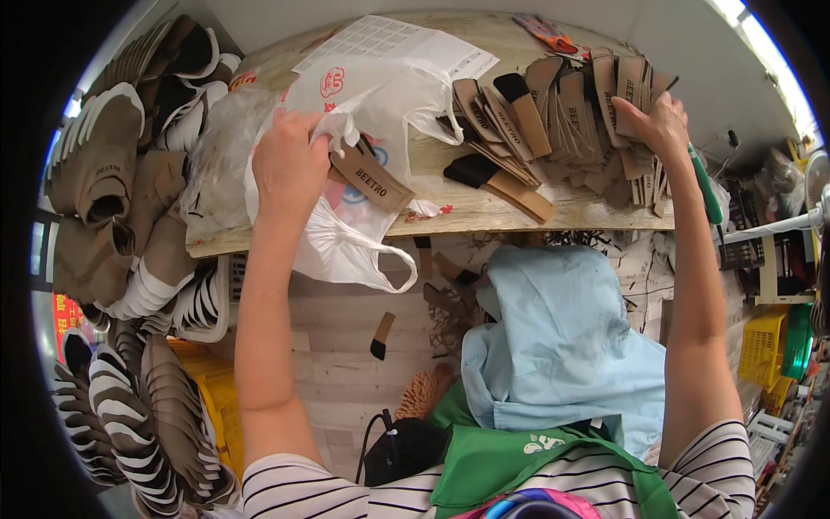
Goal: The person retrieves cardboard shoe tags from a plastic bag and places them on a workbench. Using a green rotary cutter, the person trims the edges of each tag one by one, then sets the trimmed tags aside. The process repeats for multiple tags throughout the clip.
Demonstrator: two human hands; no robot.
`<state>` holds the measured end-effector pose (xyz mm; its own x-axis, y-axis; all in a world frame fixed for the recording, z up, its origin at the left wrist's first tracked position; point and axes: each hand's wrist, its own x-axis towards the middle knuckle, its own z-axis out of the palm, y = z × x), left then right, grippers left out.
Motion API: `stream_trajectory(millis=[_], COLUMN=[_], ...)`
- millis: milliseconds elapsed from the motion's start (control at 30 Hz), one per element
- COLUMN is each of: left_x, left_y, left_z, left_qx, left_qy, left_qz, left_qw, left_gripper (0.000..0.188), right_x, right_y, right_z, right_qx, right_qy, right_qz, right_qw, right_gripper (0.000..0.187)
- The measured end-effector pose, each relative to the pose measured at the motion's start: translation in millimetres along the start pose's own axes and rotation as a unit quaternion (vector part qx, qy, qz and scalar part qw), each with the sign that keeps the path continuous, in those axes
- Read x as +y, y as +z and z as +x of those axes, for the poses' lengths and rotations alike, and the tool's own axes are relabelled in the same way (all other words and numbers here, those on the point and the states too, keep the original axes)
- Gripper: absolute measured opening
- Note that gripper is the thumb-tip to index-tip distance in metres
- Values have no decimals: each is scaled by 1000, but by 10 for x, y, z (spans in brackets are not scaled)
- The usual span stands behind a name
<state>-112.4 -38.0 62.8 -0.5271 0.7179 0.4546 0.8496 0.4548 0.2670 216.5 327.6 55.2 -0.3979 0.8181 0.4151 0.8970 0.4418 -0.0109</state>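
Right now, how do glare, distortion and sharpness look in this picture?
Head view: glare whitens the bright strip at upper right; the table bows along its far edge; corners go black; left hand and right hand look fairly sharp.

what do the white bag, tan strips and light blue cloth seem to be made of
White bag: probably thin plastic film with a slight sheen, given its sharp creases.
Tan strips: perhaps synthetic leather or fabric; matte, flat and slightly curved, but the view can't settle it.
Light blue cloth: likely woven cotton or a blend, matte, falling in soft folds.
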Motion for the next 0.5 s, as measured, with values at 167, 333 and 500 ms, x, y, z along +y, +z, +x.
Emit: stream_trajectory(millis=[167,333,500], left_x=[31,-134,99], left_y=[-122,-152,-263], left_z=[135,109,33], left_qx=[-24,-18,-36], left_qy=[-62,-62,-93], left_qz=[-98,-159,-223], left_qw=[993,985,970], left_gripper=[15,19,25], right_x=[-1271,-1904,-3034], right_y=[-384,-370,-234], right_z=[-601,-830,-1550], right_qx=[120,128,-94], right_qy=[-161,-176,-377], right_qz=[78,266,441], right_qw=[977,939,809], right_gripper=[64,22,13])
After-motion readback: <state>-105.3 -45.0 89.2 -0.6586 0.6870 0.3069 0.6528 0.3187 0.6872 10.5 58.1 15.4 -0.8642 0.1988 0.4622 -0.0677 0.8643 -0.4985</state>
